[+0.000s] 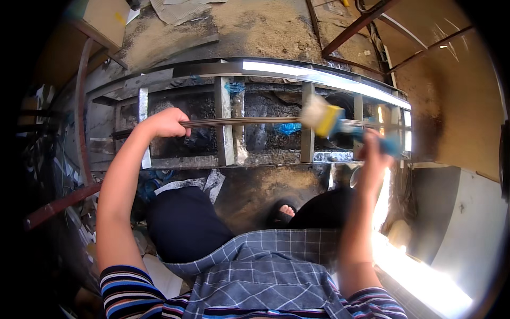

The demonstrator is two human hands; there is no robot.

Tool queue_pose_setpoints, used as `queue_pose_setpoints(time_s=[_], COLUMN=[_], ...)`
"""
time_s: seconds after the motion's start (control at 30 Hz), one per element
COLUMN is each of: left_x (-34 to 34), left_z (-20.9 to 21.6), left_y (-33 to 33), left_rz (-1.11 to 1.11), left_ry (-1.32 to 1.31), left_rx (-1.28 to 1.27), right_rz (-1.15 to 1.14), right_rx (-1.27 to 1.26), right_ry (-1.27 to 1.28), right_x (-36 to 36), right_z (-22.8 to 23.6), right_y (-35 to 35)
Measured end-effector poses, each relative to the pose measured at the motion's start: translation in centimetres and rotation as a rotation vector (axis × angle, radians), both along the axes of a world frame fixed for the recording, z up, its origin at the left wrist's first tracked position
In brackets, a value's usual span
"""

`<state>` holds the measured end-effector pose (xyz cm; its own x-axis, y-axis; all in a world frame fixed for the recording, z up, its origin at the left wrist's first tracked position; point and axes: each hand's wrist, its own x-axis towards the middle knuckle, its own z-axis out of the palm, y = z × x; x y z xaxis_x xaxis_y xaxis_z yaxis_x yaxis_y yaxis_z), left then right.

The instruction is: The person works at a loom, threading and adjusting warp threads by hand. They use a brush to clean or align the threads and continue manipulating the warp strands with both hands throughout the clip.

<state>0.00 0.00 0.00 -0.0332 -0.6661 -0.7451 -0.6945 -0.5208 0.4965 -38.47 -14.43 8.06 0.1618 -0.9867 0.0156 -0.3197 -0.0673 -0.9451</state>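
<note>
A bundle of thin brown rods (244,122) runs left to right across a ladder-like metal frame (225,143). My left hand (167,123) is closed around the bundle near its left part. My right hand (376,154) grips a brush (330,120), smeared by motion, with a whitish head, a yellow and blue middle and a blue-green end. The brush head overlaps the rods in view, right of the middle; whether it touches them I cannot tell.
Crumpled blue plastic (287,128) lies within the frame, over dark, stained ground. Brown metal bars (358,29) stand at the far right, near a tan panel (451,101). A reddish-brown bar (64,206) juts in from the left. My sandalled foot (287,210) is below the frame.
</note>
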Motion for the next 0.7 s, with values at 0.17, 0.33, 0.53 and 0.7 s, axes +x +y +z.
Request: queue_pose_setpoints(time_s=[0.17,0.33,0.53,0.7], left_x=[-2.2,-3.3,-3.7,-3.0], left_z=[-0.7,-2.9,-3.2,-4.7], left_y=[2.0,3.4,2.8,3.1], left_rz=[-0.039,0.091,0.084,0.068], left_ry=[-0.532,-0.646,-0.670,-0.719], left_rx=[-0.559,-0.796,-0.784,-0.747], right_rz=[0.085,0.004,-0.255,-0.405], right_rx=[0.210,-0.014,-0.043,-0.131], right_ry=[-0.234,-0.058,-0.053,0.086], right_x=[7.9,1.7,-17.2,-26.6], right_z=[-4.7,-5.4,-3.6,-3.2], right_y=[4.0,-1.8,-13.5,-21.3])
